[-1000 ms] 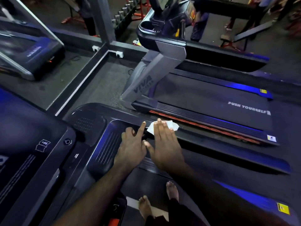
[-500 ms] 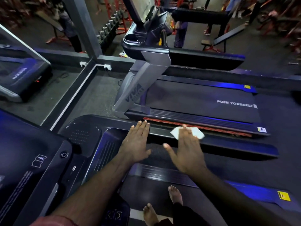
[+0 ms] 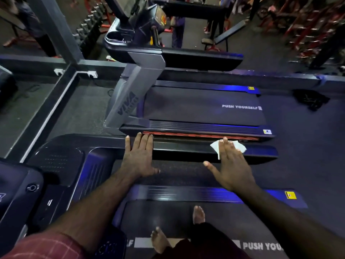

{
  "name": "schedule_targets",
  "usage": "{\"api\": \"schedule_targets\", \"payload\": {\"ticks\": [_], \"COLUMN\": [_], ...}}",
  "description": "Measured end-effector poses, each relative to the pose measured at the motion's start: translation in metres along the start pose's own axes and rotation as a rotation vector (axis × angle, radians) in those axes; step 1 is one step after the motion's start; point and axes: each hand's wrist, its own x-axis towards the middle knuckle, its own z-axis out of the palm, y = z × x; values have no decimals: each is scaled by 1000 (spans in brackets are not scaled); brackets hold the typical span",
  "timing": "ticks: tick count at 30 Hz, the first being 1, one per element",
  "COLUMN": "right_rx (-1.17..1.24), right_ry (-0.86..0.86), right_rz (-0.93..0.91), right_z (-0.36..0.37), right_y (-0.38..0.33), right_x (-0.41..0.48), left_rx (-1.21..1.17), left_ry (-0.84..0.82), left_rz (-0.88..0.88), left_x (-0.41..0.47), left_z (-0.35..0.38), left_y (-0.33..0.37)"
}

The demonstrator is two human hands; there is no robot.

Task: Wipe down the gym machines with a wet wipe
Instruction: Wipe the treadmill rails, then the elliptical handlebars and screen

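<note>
1. Your left hand (image 3: 139, 157) lies flat on the long glossy black side handrail (image 3: 177, 148) of the treadmill you stand on. Its fingers (image 3: 139, 142) are straight and close together, the thumb points right, and it holds nothing.
2. Your right hand (image 3: 232, 165) is further right on the same rail. Its fingers are straight and slightly spread, pressing the thin white wet wipe (image 3: 215, 147) onto the rail's top.
3. The wipe sits near the rail's right end, well apart from your left hand, with corners showing on both sides of your fingers.
4. Beyond the rail stands a grey-and-black neighbouring treadmill (image 3: 203, 107) with "PUSH YOURSELF" on its belt.
5. Your bare feet (image 3: 198, 214) stand on the near dark belt.
</note>
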Motion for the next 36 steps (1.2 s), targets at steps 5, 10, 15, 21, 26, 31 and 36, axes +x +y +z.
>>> {"api": "schedule_targets", "payload": {"ticks": [5, 10, 15, 21, 26, 31, 36], "right_rx": [160, 125, 104, 72, 242, 168, 144], "right_ry": [3, 15, 49, 36, 48, 23, 11], "right_rz": [15, -268, -181, 43, -207, -347, -150], "right_z": [3, 6, 11, -1, 3, 3, -3], "right_y": [-73, -79, 42, 129, 73, 138, 200], "right_x": [18, 10, -20, -9, 1, -23, -7], "left_rx": [2, -27, -37, -56, -85, -171, -96], "left_ry": [-20, -40, 43, 36, 55, 140, 144], "left_rz": [-8, 32, 90, 89, 8, -124, -293], "left_x": [-1, 4, 15, 21, 21, 29, 37], "left_z": [-5, -12, -15, -27, -37, -44, -34], "left_y": [5, 20, 78, 154, 184, 198, 227]}}
